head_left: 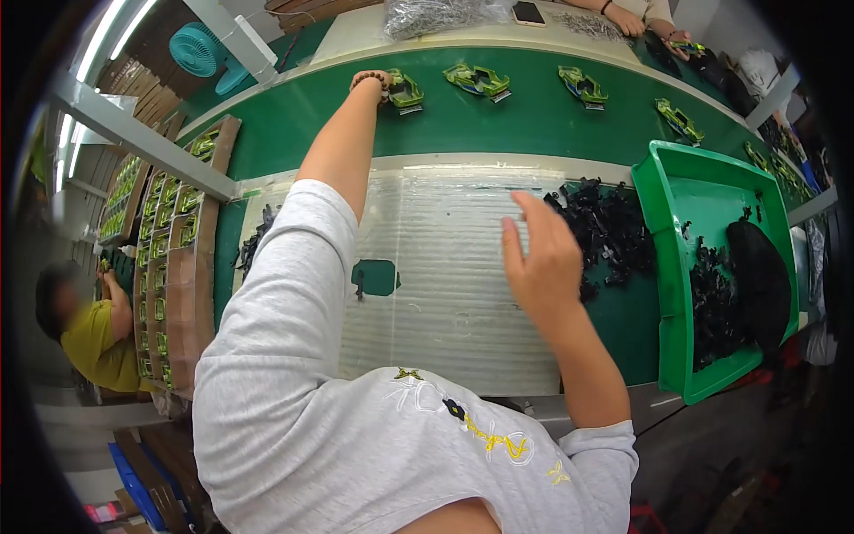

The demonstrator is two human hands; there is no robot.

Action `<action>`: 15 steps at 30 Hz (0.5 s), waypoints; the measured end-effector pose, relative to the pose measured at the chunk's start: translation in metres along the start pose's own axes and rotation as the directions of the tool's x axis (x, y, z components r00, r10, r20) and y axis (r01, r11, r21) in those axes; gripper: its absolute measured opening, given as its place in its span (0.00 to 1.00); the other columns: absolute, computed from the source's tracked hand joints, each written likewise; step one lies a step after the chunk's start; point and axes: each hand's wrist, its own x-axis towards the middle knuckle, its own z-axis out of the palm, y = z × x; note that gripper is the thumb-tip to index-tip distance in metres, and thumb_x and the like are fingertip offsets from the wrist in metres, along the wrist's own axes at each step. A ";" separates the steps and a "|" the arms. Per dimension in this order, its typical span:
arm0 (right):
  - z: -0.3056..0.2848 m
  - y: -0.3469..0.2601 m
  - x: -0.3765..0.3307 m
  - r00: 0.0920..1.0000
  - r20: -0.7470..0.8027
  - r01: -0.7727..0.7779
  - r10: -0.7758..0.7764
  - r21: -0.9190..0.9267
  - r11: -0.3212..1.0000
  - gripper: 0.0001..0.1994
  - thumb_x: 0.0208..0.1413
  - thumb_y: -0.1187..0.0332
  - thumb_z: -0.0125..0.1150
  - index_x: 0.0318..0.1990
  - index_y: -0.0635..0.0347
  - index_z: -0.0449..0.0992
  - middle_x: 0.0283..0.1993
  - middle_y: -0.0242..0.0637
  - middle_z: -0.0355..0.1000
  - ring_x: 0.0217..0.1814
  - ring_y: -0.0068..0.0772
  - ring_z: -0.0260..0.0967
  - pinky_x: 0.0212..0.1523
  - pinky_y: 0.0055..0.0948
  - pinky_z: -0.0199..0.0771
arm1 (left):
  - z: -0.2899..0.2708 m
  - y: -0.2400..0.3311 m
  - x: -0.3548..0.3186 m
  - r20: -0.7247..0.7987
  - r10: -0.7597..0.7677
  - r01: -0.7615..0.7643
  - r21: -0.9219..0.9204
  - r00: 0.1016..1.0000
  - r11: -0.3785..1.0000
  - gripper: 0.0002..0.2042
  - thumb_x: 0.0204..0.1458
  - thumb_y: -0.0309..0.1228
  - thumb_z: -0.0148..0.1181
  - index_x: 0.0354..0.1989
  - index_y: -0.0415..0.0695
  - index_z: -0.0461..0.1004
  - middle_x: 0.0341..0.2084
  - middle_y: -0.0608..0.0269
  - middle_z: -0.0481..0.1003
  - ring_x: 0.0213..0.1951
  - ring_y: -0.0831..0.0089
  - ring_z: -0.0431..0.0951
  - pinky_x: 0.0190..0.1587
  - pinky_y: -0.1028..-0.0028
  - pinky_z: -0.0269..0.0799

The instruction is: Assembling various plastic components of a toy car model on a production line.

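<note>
My left arm stretches out to the green conveyor belt. There my left hand [377, 80], with a beaded bracelet at the wrist, is closed at the left edge of a yellow-green plastic part [406, 93] with a silvery strip; its fingertips are mostly hidden. To the right on the belt lie more such parts [478, 81], spaced apart. Over the ribbed, clear-covered work mat [445, 294] hovers my right hand [544, 258], fingers apart and holding nothing. Beside it is a heap of small black plastic pieces [609, 227]. A single black piece [360, 287] lies by a dark green patch on the mat.
At the right stands a green bin [669, 294] with black pieces and a black cloth-like item. Cardboard trays [182, 258] of green parts stand left, under a metal post. Across the belt are a bag of metal pieces [440, 16], a phone [527, 12] and other people's hands.
</note>
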 end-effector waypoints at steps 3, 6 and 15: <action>-0.030 0.027 0.015 0.955 0.195 -0.122 0.224 -0.430 0.894 0.09 0.50 0.69 0.56 0.39 0.59 0.71 0.36 0.41 0.73 0.35 0.45 0.70 0.35 0.40 0.69 | 0.019 -0.054 -0.010 0.087 0.030 -0.051 0.245 0.996 0.968 0.19 0.38 0.33 0.63 0.42 0.50 0.71 0.35 0.62 0.76 0.33 0.61 0.77 0.30 0.55 0.73; -0.096 0.063 -0.008 0.727 0.390 -0.332 0.564 -0.520 0.787 0.07 0.46 0.69 0.60 0.34 0.58 0.74 0.34 0.40 0.73 0.39 0.44 0.70 0.37 0.40 0.69 | -0.070 0.053 -0.144 0.130 -0.201 0.177 -0.956 0.971 0.235 0.24 0.46 0.44 0.61 0.48 0.42 0.69 0.40 0.57 0.74 0.34 0.71 0.77 0.33 0.67 0.76; -0.085 0.026 -0.047 0.845 0.500 -0.047 0.190 -0.284 0.958 0.14 0.45 0.73 0.62 0.42 0.61 0.74 0.46 0.41 0.69 0.48 0.45 0.65 0.47 0.35 0.66 | 0.033 -0.177 -0.406 -0.282 -0.274 -0.082 -0.818 0.919 0.569 0.22 0.48 0.46 0.57 0.43 0.39 0.73 0.33 0.59 0.76 0.29 0.73 0.76 0.32 0.73 0.72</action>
